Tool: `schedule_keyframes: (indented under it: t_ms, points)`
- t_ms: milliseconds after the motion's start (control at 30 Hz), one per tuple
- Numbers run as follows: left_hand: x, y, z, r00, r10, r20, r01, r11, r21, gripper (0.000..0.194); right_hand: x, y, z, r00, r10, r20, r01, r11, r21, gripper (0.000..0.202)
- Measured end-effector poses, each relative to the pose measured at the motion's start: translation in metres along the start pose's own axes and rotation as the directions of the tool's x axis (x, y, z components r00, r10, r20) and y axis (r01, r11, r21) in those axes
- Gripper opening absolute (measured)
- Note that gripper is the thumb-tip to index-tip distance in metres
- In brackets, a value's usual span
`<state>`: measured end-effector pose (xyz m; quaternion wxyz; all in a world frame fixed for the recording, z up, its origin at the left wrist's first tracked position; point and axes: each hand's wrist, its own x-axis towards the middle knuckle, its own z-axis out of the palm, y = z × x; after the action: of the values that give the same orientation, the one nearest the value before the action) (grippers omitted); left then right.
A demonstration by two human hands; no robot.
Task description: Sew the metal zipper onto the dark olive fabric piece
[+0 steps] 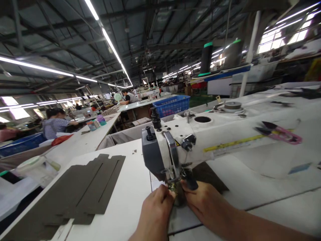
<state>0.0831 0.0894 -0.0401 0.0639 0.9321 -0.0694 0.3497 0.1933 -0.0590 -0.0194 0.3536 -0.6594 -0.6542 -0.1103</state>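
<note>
A white sewing machine (173,134) with a dark grey end cover stands right in front of me. Low at its needle area, my left hand (158,205) is closed, thumb and fingers pinched on the near edge of a dark fabric piece (209,175). My right hand (207,201) is closed on the same fabric from the other side, fingertips partly hidden behind a black machine part. The fabric between both hands is shadowed and blurred. Left of the machine, a stack of dark grey-brown cut pieces (82,187) with slits lies on the white table (125,194).
Pink-handled thread snips (283,132) and a yellow measuring tape (233,143) are on the machine arm. A bobbin (232,106) sits on top. Behind are a blue crate (173,105) and a thread cone (206,60). Co-workers sit at tables to the left, one in a striped shirt (53,127).
</note>
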Motion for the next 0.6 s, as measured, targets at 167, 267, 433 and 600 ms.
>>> schedule_keyframes:
  t_ms: [167,267,433,600]
  points:
    - [-0.002,-0.002,-0.001,0.999,-0.03,-0.012,0.03,0.998,-0.053,0.037,-0.001,0.005,0.001,0.998,0.05,-0.031,-0.05,0.999,0.001,0.03]
    - [-0.005,0.001,-0.001,0.993,0.033,-0.11,-0.03,0.999,0.03,0.035,-0.006,0.005,0.0,0.999,0.053,-0.004,-0.053,0.998,0.016,0.031]
    - [-0.002,0.002,-0.005,0.993,0.105,-0.053,-0.096,0.984,0.151,0.021,-0.008,0.008,0.002,1.0,0.022,-0.015,-0.023,0.999,-0.031,0.033]
    - [0.006,-0.002,-0.014,0.992,0.081,0.096,-0.094,0.986,0.14,0.015,-0.006,0.015,0.007,0.997,0.078,-0.02,-0.079,0.995,-0.053,0.032]
